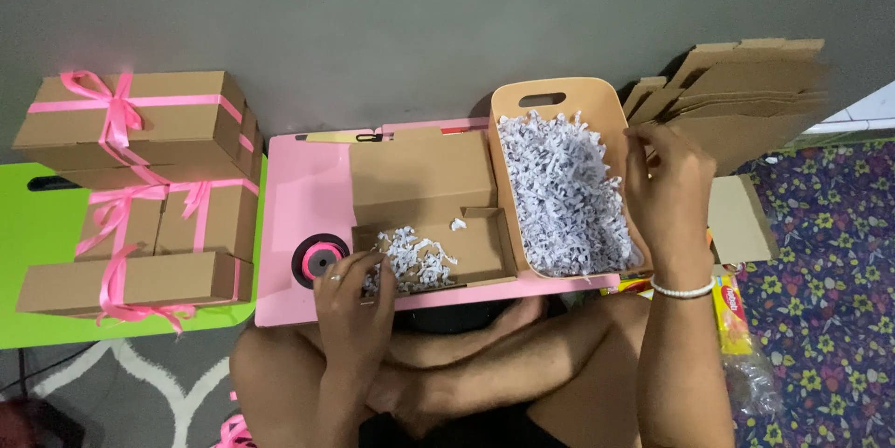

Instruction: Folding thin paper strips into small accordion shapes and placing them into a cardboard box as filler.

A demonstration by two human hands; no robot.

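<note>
Against a grey wall, the pink lap table (298,215) carried an open cardboard box (466,248). Shredded paper (410,257) was pressed down by the left hand (354,294), fingers together; spreading evenly seemed wise. Over the tub (597,103), the right hand (667,192) was held loosely curled, empty.

Brown cardboard boxes tied with pink ribbon (140,196) stack to my left, an open cardboard box (431,224) lies before me, flat cardboard blanks (746,94) lean far right, yellow packet (732,317) beside.
</note>
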